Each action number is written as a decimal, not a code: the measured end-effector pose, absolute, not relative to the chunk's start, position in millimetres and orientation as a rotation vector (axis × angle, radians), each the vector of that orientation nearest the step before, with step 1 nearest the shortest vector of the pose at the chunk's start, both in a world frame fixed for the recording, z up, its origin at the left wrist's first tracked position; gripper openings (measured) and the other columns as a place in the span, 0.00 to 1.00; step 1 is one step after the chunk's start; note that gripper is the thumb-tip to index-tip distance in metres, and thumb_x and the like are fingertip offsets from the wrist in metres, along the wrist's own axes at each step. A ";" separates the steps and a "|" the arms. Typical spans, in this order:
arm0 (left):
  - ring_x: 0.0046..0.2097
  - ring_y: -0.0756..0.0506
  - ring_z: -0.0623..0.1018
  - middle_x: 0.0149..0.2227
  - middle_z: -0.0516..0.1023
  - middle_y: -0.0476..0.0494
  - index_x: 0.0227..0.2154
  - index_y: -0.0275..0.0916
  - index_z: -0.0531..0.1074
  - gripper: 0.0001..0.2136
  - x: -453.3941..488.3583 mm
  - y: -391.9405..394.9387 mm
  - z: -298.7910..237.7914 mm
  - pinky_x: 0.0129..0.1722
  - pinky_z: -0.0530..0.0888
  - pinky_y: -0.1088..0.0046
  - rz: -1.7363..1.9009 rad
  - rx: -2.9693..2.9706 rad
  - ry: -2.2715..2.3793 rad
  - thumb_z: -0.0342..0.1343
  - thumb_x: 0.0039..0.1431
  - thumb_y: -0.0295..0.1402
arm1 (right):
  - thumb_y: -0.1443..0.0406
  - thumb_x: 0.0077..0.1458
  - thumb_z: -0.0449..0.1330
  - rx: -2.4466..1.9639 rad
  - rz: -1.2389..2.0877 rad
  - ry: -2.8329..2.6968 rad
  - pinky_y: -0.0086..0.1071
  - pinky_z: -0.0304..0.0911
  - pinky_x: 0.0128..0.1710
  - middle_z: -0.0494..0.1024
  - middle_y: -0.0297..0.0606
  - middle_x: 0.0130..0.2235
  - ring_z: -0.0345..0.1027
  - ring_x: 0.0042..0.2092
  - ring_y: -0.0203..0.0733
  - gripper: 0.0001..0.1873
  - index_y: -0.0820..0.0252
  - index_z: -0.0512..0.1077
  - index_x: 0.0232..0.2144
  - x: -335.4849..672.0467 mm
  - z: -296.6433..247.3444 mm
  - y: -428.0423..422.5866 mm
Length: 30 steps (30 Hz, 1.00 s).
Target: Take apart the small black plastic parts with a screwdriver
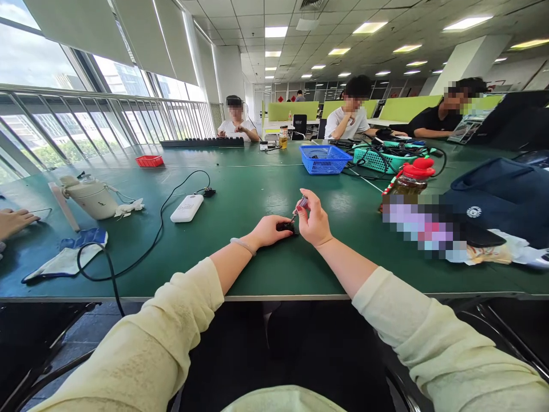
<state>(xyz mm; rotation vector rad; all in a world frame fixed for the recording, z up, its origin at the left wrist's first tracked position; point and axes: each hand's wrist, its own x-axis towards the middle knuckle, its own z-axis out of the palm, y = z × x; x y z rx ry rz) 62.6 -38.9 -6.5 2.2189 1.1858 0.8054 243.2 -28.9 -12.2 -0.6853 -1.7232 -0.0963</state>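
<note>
My left hand (271, 230) is closed on a small black part (285, 227) and keeps it low over the green table (249, 263). My right hand (315, 220) grips a small screwdriver (303, 202) with a purplish-grey handle. Its thin shaft slants down to the left, and the tip meets the black part or comes very near it. Fingers cover much of both things, so the exact kind of the black part cannot be made out.
To the left lie a white power bank (187, 208), a black cable (160, 229) and a cream bottle (92, 197). A blue basket (323, 160) and teal basket (381, 158) stand ahead. A red-lidded jar (409, 180) and dark blue bag (501, 197) sit right. Other people sit around the table.
</note>
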 end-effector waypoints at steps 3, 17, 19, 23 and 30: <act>0.44 0.42 0.82 0.44 0.85 0.43 0.49 0.38 0.81 0.19 63.5 -38.7 -7.2 0.50 0.76 0.66 0.793 2.210 1.213 0.65 0.54 0.34 | 0.62 0.67 0.51 -0.705 -0.042 -1.728 0.45 0.77 0.48 0.80 0.43 0.46 0.79 0.39 0.45 0.24 0.52 0.57 0.63 248.5 -10.0 -24.0; 0.48 0.39 0.81 0.46 0.84 0.43 0.48 0.40 0.81 0.15 65.3 -36.8 -6.2 0.56 0.74 0.63 0.809 2.138 1.360 0.63 0.57 0.30 | 0.62 0.70 0.49 -0.535 -0.009 -1.852 0.43 0.79 0.45 0.79 0.39 0.44 0.79 0.37 0.41 0.21 0.48 0.56 0.63 245.1 -2.4 -12.1; 0.48 0.39 0.80 0.46 0.84 0.43 0.48 0.41 0.81 0.15 65.9 -36.4 -5.6 0.56 0.74 0.63 0.807 2.128 1.368 0.63 0.57 0.29 | 0.62 0.70 0.49 -0.507 -0.002 -1.846 0.46 0.79 0.48 0.79 0.38 0.43 0.79 0.36 0.40 0.22 0.48 0.55 0.63 245.4 -4.4 -11.6; 0.48 0.40 0.81 0.47 0.84 0.46 0.48 0.43 0.81 0.15 65.5 -34.9 -5.7 0.54 0.75 0.65 0.813 2.080 1.336 0.63 0.57 0.28 | 0.64 0.69 0.51 -0.497 0.044 -1.860 0.45 0.79 0.48 0.79 0.35 0.40 0.80 0.37 0.40 0.22 0.46 0.55 0.63 246.3 -7.0 -12.0; 0.49 0.40 0.81 0.47 0.83 0.46 0.47 0.44 0.81 0.14 62.2 -34.0 -1.5 0.55 0.75 0.63 0.756 2.013 1.316 0.63 0.57 0.29 | 0.67 0.65 0.59 -0.497 0.151 -1.747 0.48 0.79 0.50 0.78 0.34 0.43 0.81 0.38 0.41 0.25 0.42 0.60 0.61 247.6 -1.8 -17.8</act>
